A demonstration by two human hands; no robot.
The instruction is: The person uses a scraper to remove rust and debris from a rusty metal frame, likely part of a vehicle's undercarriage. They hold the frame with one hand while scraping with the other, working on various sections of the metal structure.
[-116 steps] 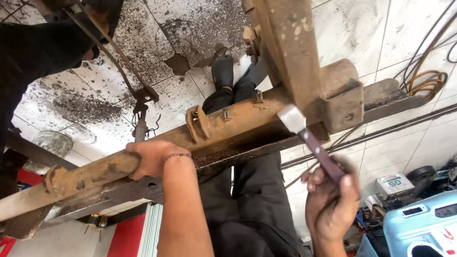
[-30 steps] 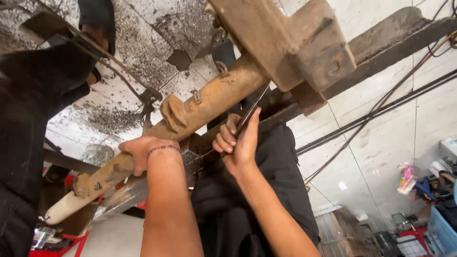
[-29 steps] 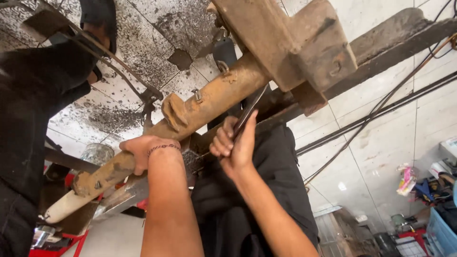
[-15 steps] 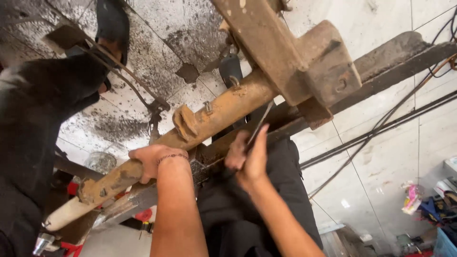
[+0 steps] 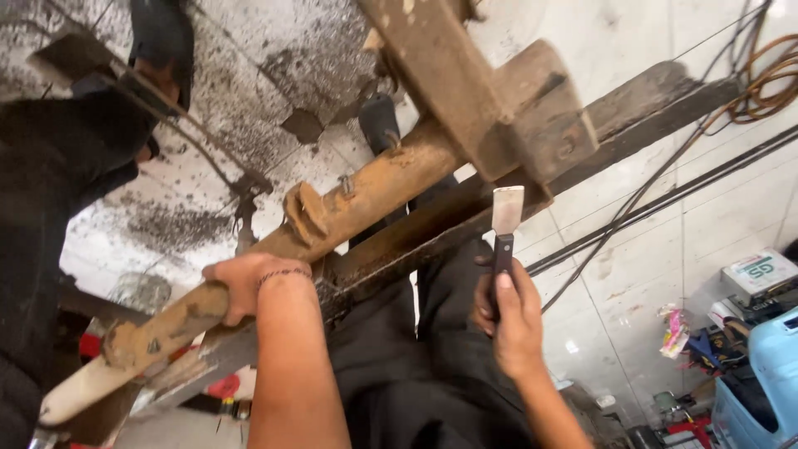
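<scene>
My left hand (image 5: 243, 284) grips a rusty round bar (image 5: 366, 191) that runs diagonally from lower left to upper right. My right hand (image 5: 507, 312) holds a dark-handled scraper (image 5: 504, 229) upright, its flat metal blade just below a rusty block (image 5: 544, 125) where the bar meets a crossing rusty beam (image 5: 432, 66). A dark flat rail (image 5: 416, 241) runs beneath the bar. A rusty bracket (image 5: 303, 212) clamps around the bar near my left hand. My dark-trousered legs (image 5: 416, 366) show below the frame.
A person in dark clothing (image 5: 50, 183) stands at the left, beside a thin rod (image 5: 199, 141). Cables (image 5: 665, 199) cross the white tiled floor at right. A blue container (image 5: 769, 366), a small box (image 5: 761, 274) and clutter sit at the lower right. The floor at upper left is stained dark.
My right hand pulled back from the bar and rail, moved right, and now holds the scraper blade upright below the block. The left hand kept its grip on the bar.
</scene>
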